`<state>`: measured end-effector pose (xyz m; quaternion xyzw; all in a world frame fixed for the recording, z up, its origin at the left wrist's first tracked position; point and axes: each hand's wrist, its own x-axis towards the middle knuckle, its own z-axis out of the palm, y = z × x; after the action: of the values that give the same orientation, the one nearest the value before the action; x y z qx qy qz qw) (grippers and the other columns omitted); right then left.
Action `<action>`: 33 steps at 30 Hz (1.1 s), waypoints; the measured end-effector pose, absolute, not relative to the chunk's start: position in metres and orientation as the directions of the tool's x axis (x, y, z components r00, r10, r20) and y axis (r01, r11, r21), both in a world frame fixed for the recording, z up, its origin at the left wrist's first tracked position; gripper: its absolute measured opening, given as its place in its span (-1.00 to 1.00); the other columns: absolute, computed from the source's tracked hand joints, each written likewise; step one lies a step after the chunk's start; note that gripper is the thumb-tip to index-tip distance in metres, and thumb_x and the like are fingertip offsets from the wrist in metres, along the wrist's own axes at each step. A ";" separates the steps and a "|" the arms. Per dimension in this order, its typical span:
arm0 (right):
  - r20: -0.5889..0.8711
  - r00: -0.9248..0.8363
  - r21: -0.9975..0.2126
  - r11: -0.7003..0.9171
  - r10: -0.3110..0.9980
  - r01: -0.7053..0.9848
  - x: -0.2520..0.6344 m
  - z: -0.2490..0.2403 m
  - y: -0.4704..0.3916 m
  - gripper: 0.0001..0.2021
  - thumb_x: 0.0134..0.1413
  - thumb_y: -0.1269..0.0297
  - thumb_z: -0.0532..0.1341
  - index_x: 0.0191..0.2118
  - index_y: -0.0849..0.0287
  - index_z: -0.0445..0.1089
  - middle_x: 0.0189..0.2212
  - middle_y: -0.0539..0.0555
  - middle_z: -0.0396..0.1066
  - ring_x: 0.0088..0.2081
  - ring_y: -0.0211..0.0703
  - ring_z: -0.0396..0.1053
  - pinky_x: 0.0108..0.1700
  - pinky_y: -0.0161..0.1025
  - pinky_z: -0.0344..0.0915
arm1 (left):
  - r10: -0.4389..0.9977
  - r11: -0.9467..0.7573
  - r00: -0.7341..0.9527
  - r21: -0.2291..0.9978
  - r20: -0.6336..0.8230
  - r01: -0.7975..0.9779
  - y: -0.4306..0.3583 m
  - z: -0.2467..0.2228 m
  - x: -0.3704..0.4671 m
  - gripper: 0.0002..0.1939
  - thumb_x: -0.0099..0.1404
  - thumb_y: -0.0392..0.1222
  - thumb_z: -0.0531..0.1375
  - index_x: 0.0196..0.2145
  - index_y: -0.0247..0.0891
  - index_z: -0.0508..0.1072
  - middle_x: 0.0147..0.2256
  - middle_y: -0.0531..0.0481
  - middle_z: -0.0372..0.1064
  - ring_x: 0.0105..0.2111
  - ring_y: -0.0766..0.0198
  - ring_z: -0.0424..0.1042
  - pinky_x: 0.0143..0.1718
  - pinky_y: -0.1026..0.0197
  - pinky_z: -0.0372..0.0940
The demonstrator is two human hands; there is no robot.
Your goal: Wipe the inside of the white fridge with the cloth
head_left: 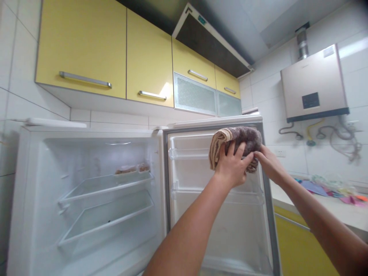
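Left hand [233,165]: fingers spread, gripping folded towel [247,138] | right hand [265,156]: fingertips closed on its right end | towel: before open fridge door [186,218], near top right corner | upper shelf [94,185]: food packs [126,169] by far right corner

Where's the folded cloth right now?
Head view, right of centre: the folded cloth is held in both hands, left and right, in front of the open fridge door.

Soft daylight, glare on cabinet [149,57]
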<state>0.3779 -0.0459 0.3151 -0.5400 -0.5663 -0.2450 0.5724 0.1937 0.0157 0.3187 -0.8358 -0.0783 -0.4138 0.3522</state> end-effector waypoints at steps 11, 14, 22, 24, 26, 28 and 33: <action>0.988 0.135 -0.144 0.138 0.070 0.980 0.337 0.318 -0.057 -0.38 0.12 0.14 0.17 0.29 0.19 0.19 0.32 0.34 0.18 0.35 0.26 0.12 0.31 0.23 0.13 | -0.169 -0.851 0.658 -0.445 0.734 0.278 0.040 0.345 0.172 -0.21 0.19 -0.19 0.20 0.33 -0.27 0.05 0.32 -0.23 0.16 0.29 -0.08 0.13 0.32 -0.21 0.05; 0.973 -0.094 0.043 0.237 0.209 0.970 0.300 0.328 -0.049 -0.32 0.10 0.29 0.13 0.36 0.18 0.05 0.27 0.30 0.26 0.29 0.12 0.24 0.28 0.12 0.22 | -0.190 -0.927 0.654 -0.353 0.732 0.126 0.046 0.351 0.164 -0.31 0.19 -0.10 0.20 0.23 -0.35 0.14 0.19 -0.34 0.29 0.22 -0.06 0.25 0.28 -0.14 0.16; 0.826 -0.197 0.263 -0.051 0.528 0.963 0.265 0.354 -0.022 -0.43 0.23 0.14 0.10 0.32 0.16 0.14 0.18 0.32 0.36 0.21 0.27 0.27 0.28 0.32 0.02 | -0.070 -0.873 0.491 -0.291 0.868 0.391 0.093 0.341 0.100 -0.38 0.28 0.03 0.20 0.23 -0.19 0.21 0.27 -0.24 0.21 0.31 -0.08 0.13 0.37 -0.26 -0.06; 0.807 -0.212 0.323 -0.111 0.551 0.940 0.269 0.354 -0.024 -0.40 0.20 0.10 0.16 0.31 0.18 0.17 0.08 0.32 0.42 0.10 0.25 0.33 0.23 0.23 0.08 | 0.010 -0.834 0.448 -0.240 0.894 0.497 0.108 0.334 0.087 -0.43 0.34 0.09 0.14 0.22 -0.19 0.24 0.23 -0.22 0.28 0.30 -0.07 0.16 0.37 -0.28 -0.11; 0.809 -0.231 0.367 -0.158 0.540 0.916 0.275 0.350 -0.028 -0.36 0.14 0.11 0.23 0.30 0.22 0.18 0.05 0.33 0.42 0.07 0.25 0.32 0.18 0.14 0.13 | 0.061 -0.801 0.435 -0.216 0.899 0.558 0.119 0.331 0.078 -0.51 0.39 0.08 0.09 0.16 -0.22 0.30 0.11 -0.20 0.38 0.20 -0.03 0.27 0.34 -0.22 -0.04; 0.822 -0.254 0.394 -0.188 0.510 0.899 0.285 0.344 -0.033 -0.35 0.10 0.19 0.26 0.29 0.23 0.19 0.07 0.33 0.39 0.08 0.25 0.30 0.17 0.10 0.14 | 0.084 -0.780 0.457 -0.227 0.886 0.584 0.126 0.332 0.073 -0.59 0.38 0.05 0.10 0.07 -0.22 0.37 -0.03 -0.15 0.45 0.06 0.00 0.35 0.26 -0.16 0.08; 0.864 -0.331 0.420 -0.180 0.378 0.889 0.316 0.319 -0.041 -0.38 0.10 0.37 0.19 0.31 0.17 0.19 0.23 0.28 0.27 0.23 0.23 0.19 0.27 0.12 0.08 | 0.086 -0.772 0.496 -0.257 0.864 0.582 0.124 0.338 0.068 -0.65 0.35 0.03 0.14 -0.01 -0.20 0.39 -0.13 -0.11 0.45 -0.07 0.04 0.36 0.13 -0.08 0.17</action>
<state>0.3164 -0.0414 0.3194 -0.5305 -0.5975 -0.5556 0.2300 0.0683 0.1243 0.3378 -0.8216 -0.2033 -0.4591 0.2699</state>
